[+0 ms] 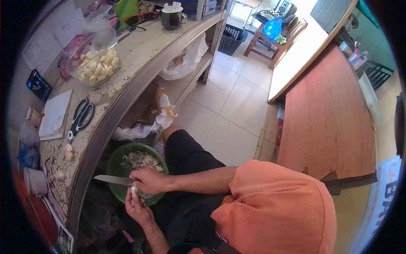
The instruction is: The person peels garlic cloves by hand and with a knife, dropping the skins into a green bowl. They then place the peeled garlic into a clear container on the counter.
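My right hand (149, 180) is closed around the handle of a knife (111, 179), its blade pointing left across the green basin (113, 157). Pinched in the fingers of my left hand (138, 208) is a whitish garlic clove (134, 189), right beside the knife's handle end. Garlic peels (144, 160) lie inside the basin, below both hands. On the worn shelf to the left, a clear plastic container (114, 39) holds many peeled garlic cloves (98, 68). Single unpeeled garlic pieces (68, 151) rest nearer to me on that shelf.
Scissors (81, 118), a notepad (55, 114) and a phone (39, 84) are on the shelf (139, 55), with a dark mug (172, 19) farther back. A wooden table (327, 122) stands to the right. A black basket (231, 39) and wooden chair (277, 42) are beyond the tiled floor.
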{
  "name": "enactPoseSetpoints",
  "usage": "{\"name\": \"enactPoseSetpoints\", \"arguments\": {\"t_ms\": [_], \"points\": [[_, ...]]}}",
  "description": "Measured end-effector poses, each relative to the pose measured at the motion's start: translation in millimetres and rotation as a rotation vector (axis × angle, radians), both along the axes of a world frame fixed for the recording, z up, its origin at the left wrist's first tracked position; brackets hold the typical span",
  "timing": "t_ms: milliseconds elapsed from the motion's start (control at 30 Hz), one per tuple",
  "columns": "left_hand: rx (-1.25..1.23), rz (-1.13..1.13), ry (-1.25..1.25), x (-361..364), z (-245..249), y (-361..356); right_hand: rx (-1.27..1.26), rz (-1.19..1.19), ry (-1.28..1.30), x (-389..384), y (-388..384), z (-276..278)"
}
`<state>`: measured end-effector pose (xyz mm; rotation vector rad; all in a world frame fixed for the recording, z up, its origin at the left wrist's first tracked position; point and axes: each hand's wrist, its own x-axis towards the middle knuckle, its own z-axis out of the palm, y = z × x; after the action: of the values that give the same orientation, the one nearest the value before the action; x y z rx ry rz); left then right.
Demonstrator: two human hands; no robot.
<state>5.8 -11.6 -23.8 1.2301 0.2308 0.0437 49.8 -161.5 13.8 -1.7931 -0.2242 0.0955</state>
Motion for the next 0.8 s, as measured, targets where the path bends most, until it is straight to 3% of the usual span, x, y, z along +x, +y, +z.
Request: {"name": "enactPoseSetpoints", "arguments": {"t_ms": [233,267,300,367,433,467,533,800], "points": [[0.001,0.065,0.082,6,26,-15,-0.094,-0.018,-0.047,5,6,-20],[0.019,0.080,0.088,7,26,-14,-0.111,-0.039,-0.132,4,5,-20],[0.118,0.014,0.164,7,17,-1,-0.108,-0.062,-0.044,4,7,-16],[-0.017,-0.031,0.137,7,4,8,-0.182,-0.064,-0.178,7,7,-21],[-0.189,-0.043,0.131,6,2,11,0.054,-0.053,0.009,8,13,-39],[-0.122,-0.019,0.099,6,2,9,0.132,-0.051,0.045,7,11,-44],[0.000,-0.005,0.041,9,0,5,0.154,-0.021,0.071,8,10,-33],[-0.216,-0.058,0.062,12,1,13,0.460,0.027,0.329,10,13,-27]]}}
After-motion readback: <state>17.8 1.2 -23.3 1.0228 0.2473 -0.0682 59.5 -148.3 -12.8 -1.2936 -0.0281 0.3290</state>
